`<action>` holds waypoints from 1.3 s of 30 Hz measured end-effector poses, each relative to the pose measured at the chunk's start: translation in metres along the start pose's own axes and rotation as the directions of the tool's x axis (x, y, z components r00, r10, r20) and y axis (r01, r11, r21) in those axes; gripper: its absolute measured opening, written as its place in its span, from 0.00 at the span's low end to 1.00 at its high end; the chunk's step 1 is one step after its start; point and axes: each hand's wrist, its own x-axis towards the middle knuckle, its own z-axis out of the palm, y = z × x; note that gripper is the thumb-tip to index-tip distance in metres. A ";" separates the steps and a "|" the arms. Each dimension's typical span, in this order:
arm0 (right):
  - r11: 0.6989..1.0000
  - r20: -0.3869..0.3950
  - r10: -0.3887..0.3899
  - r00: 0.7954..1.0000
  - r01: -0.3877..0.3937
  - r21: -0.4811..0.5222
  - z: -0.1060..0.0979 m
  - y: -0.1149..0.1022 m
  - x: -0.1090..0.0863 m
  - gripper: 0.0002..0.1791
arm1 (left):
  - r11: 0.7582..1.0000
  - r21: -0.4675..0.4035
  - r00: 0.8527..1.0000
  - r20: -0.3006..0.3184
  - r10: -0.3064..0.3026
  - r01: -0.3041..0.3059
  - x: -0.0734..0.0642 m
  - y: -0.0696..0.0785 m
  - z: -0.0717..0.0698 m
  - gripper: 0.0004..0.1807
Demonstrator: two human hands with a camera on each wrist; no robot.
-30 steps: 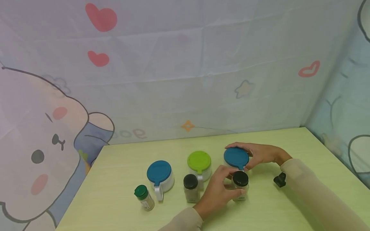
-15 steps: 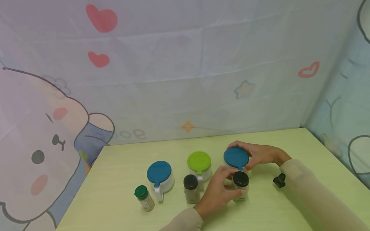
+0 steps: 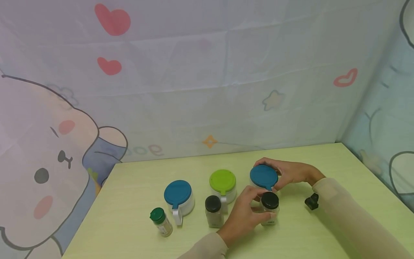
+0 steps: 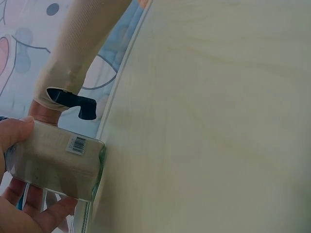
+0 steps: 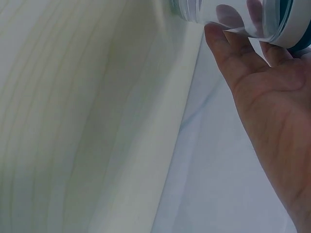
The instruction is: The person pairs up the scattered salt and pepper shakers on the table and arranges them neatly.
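Observation:
My left hand [image 3: 244,215] grips a glass spice jar with a black lid [image 3: 270,200] at the front right of the table. In the left wrist view the jar's glass side [image 4: 58,160] shows a barcode label, with thumb above and fingers below. Just behind it, my right hand [image 3: 289,173] holds a clear canister with a blue lid [image 3: 263,176], its fingers round the far and right sides. The right wrist view shows fingers under the canister's clear wall [image 5: 238,17]. The front jar partly hides the canister's lower part in the head view.
On the yellow-green table [image 3: 136,187], left of my hands, stand a green-lidded canister [image 3: 222,181], another black-lidded jar [image 3: 214,212], a second blue-lidded canister [image 3: 178,194] and a green-capped shaker [image 3: 161,222]. A black wrist camera [image 3: 312,201] hangs by the right sleeve. A printed cloth [image 3: 181,90] hangs behind.
Almost nothing differs. Both hands keep their hold, and the right hand's fingers have shifted slightly along the back of the blue lid since the first frame.

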 end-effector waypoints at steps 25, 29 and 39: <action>1.000 -0.017 0.006 1.000 -0.006 0.000 0.002 -0.001 -0.002 0.46 | 0.998 0.048 0.999 -0.012 0.036 -0.035 0.001 0.000 0.001 0.29; 1.000 -0.022 0.008 1.000 -0.008 0.002 0.002 0.000 -0.002 0.46 | 0.999 0.044 0.999 -0.013 0.031 -0.030 0.001 0.001 0.002 0.29; 0.999 -0.009 -0.019 1.000 0.020 0.035 0.003 0.004 -0.003 0.47 | 0.999 0.025 0.999 -0.018 0.032 -0.032 0.000 0.001 0.002 0.29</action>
